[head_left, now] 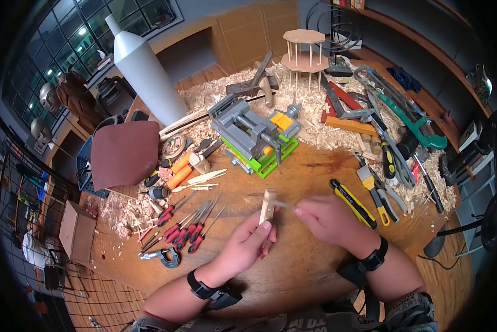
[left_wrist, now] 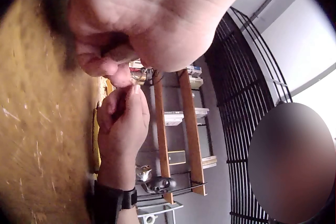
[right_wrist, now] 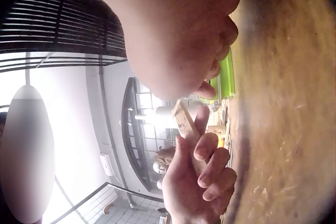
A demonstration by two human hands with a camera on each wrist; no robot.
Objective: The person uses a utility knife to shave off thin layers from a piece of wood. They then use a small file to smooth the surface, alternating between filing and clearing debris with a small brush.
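My left hand (head_left: 249,242) (left_wrist: 142,19) (right_wrist: 191,187) grips a small pale wooden piece (head_left: 267,206) (right_wrist: 185,120), its upper part sticking up past the thumb and fingers. On the right, my right hand (head_left: 327,219) (left_wrist: 123,129) (right_wrist: 173,35) has curled fingers pinching a thin greyish object (head_left: 283,205), whose far end meets the side of the wood near its top. What this thin object is, I cannot tell. In the left wrist view the wood is mostly hidden behind my left hand.
Beyond my hands stands a grey vise (head_left: 248,130) on a green base. Red-handled files (head_left: 187,229) and a caliper-like gauge (head_left: 168,257) lie at left. A yellow cutter (head_left: 352,203), a brush (head_left: 365,177) and pliers lie at right. Shavings (head_left: 309,127) cover the back.
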